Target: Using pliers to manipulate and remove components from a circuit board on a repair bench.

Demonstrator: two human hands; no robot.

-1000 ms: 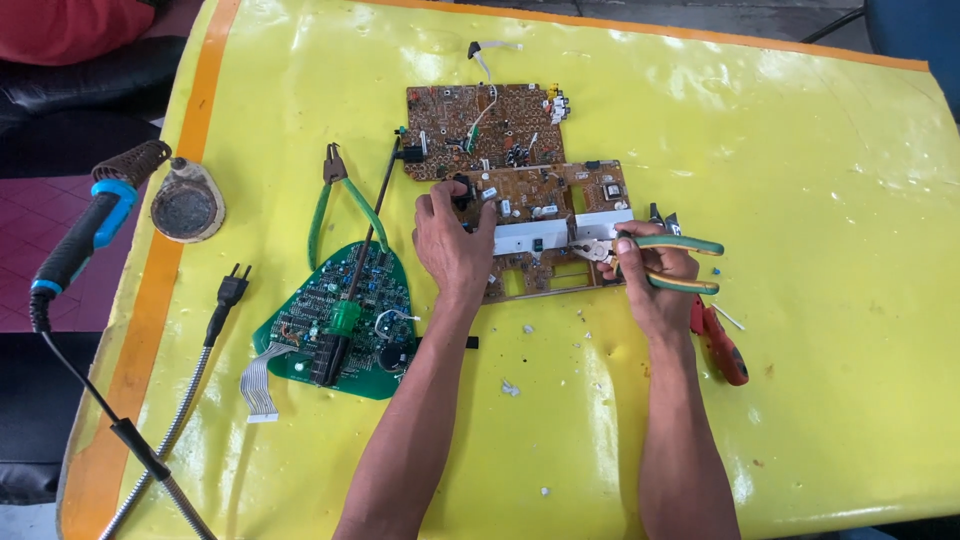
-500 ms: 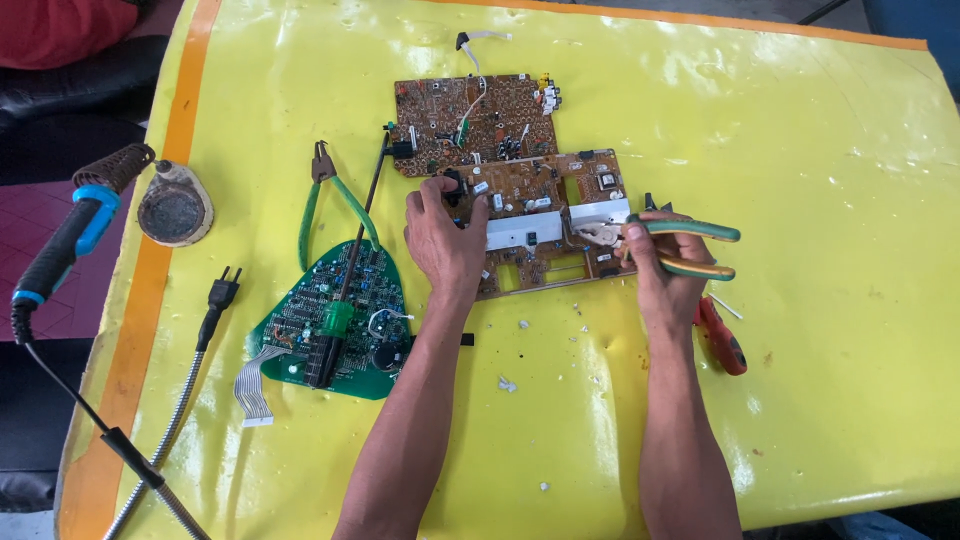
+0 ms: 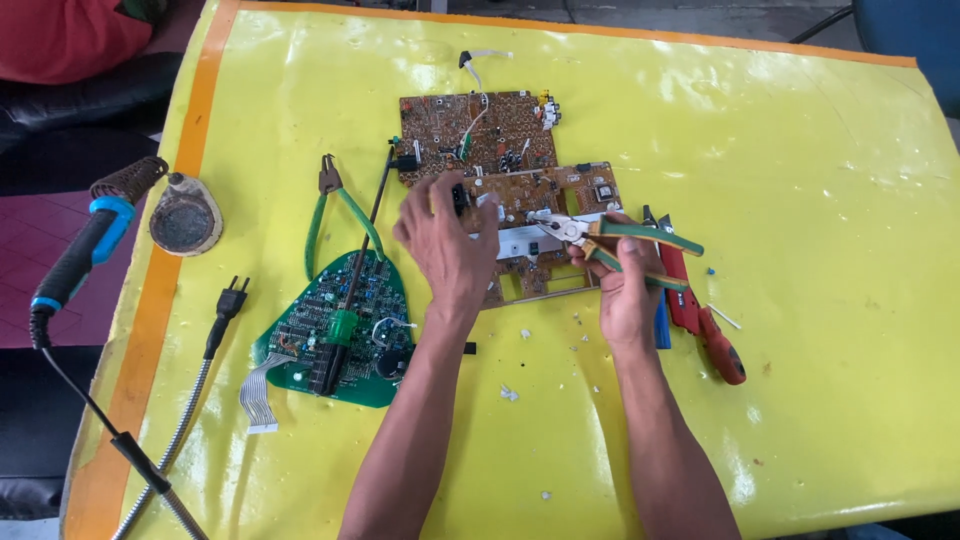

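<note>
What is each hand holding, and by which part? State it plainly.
The right hand grips green-handled pliers by their handles, nose over the brown circuit board. The left hand presses on that board's left part, gripping nothing visible.

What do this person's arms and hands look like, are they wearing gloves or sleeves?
No gloves or sleeves show. The left hand and right hand are bare, and both forearms are uncovered up to the frame's lower edge. No watch, ring or wristband is visible.

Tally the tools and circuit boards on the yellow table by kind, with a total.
Brown circuit boards: 2
Green circuit board: 1
Green-handled pliers: 2, one in the right hand
Red-handled tool: 1
Screwdriver: 1
Soldering iron: 1
Total: 8
</note>
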